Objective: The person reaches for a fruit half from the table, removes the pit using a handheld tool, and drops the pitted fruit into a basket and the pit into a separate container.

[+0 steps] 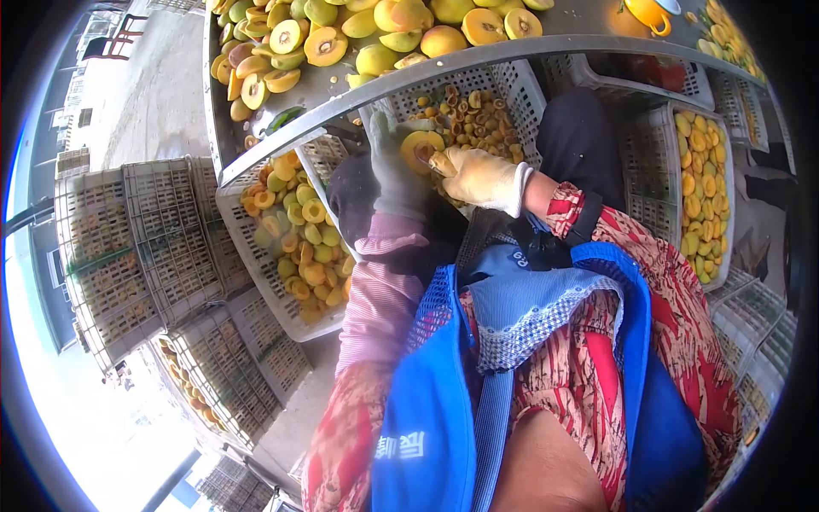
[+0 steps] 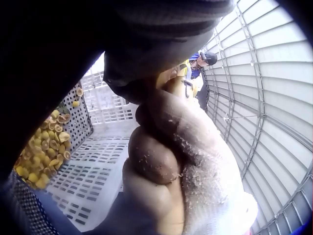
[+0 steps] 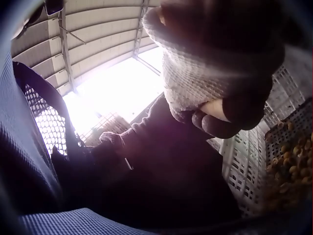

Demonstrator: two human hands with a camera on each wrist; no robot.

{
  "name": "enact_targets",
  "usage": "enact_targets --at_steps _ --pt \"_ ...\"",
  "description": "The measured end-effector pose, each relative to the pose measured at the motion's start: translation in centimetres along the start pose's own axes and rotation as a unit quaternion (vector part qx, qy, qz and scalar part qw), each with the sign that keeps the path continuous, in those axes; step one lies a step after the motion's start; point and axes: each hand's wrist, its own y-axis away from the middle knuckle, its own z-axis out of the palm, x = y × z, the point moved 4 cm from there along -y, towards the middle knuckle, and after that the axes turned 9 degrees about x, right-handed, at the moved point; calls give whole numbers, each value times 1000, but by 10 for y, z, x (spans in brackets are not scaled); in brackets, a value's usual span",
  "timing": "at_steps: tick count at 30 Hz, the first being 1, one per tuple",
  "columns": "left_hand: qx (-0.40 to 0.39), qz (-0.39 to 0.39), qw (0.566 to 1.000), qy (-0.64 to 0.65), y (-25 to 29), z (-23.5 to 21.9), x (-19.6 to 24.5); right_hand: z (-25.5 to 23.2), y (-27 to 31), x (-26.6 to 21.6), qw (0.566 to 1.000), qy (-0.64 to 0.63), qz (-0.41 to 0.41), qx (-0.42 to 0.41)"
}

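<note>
My left hand, in a grey-white glove, holds a yellow peach half with its cut face and reddish centre showing. Close against it, my right hand, in a yellow-stained white glove, grips a slim tool. In the left wrist view the tool's pale handle runs beneath the curled fingers of the right hand. The tool's working end is hidden at the fruit. Below both hands stands a white crate with peach pits and cut pieces.
A metal table heaped with peach halves spans the front, its raised edge just beyond my hands. At my left is a crate of peach halves; another crate stands right. Stacked crates rise farther left. A yellow mug sits on the table.
</note>
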Motion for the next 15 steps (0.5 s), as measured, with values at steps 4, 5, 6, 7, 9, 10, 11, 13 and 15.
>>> enact_targets --at_steps 4,5,6,7,9,10,11,13,15 --pt "16 -2 997 -69 7 15 1 -3 -1 9 999 36 -9 -11" --pt "13 3 997 -74 7 16 0 -4 1 9 1000 11 -9 -21" --pt "-17 36 997 -72 1 10 -3 -9 4 4 999 -14 -10 -31" --pt "12 72 994 -76 -3 -1 -6 -13 6 1 998 -39 -12 -40" --pt "69 146 983 -82 -8 -15 -9 8 -11 17 999 -23 -33 4" --pt "78 159 979 -100 -8 -19 -9 12 -12 17 999 -12 -39 -5" --pt "88 173 974 -119 -9 -23 -9 17 -12 17 999 -3 -45 -15" --pt "65 189 957 -210 -13 -32 -10 3 -1 0 998 15 -27 -54" --pt "46 214 918 -330 -13 -35 -9 0 0 -3 996 25 -1 -83"
